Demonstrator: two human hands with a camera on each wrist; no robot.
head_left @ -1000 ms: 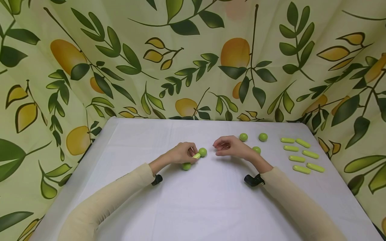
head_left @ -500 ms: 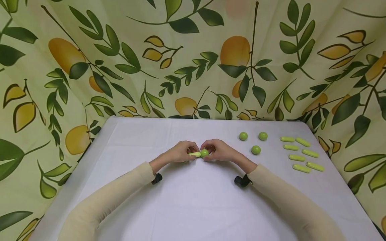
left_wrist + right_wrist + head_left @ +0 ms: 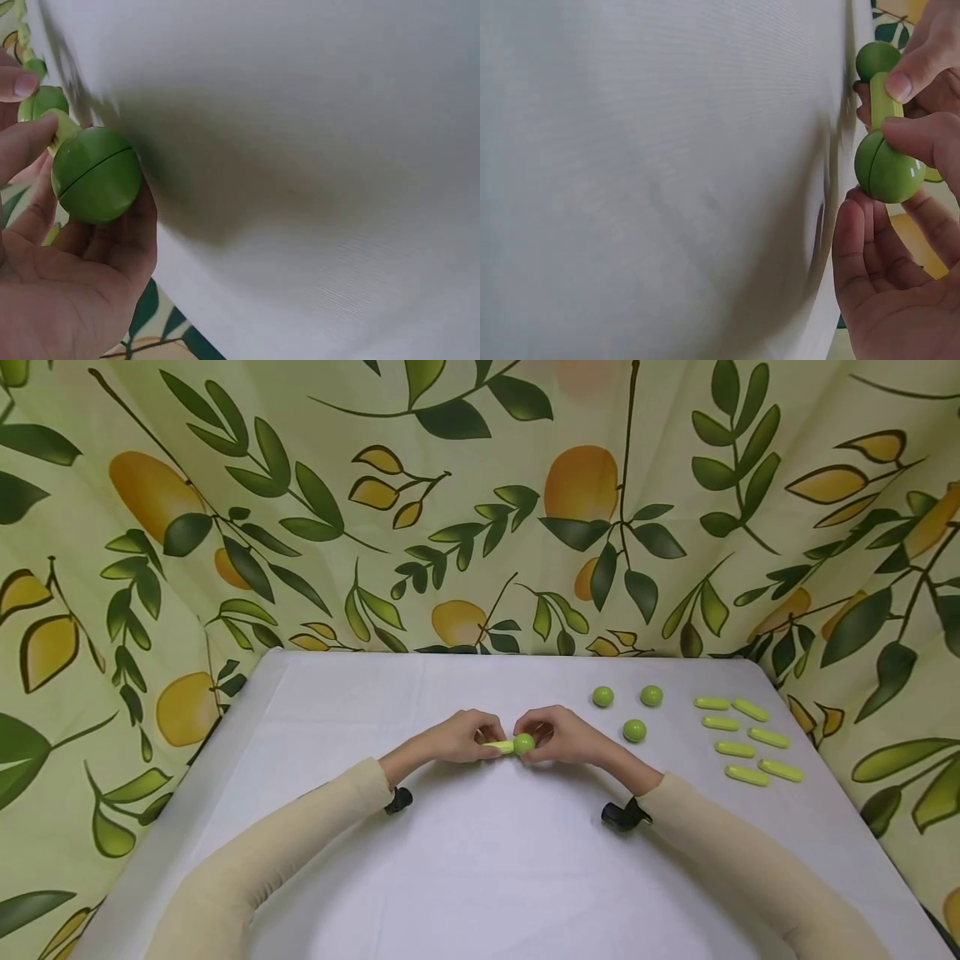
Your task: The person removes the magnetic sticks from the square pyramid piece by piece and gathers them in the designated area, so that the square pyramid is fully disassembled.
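Observation:
A pale yellow-green rod with a glossy green ball at each end is held between the two hands, just above the white table. My left hand pinches the rod with its thumb, near the left ball, while its other fingers lie behind that ball. The head view hides this left ball behind the hand. At the other end, my right hand grips the right ball, its thumb on top where rod and ball meet. Both balls show a dark seam line in the wrist views.
Three loose green balls, one of them this ball, lie right of the hands on the white-covered table. Several yellow-green rods lie in two rough columns near the right edge. A fruit-patterned curtain stands around the table.
My right hand has come in from the right and taken hold of the right ball. The rod has swung level, and both hands have shifted slightly right with it.

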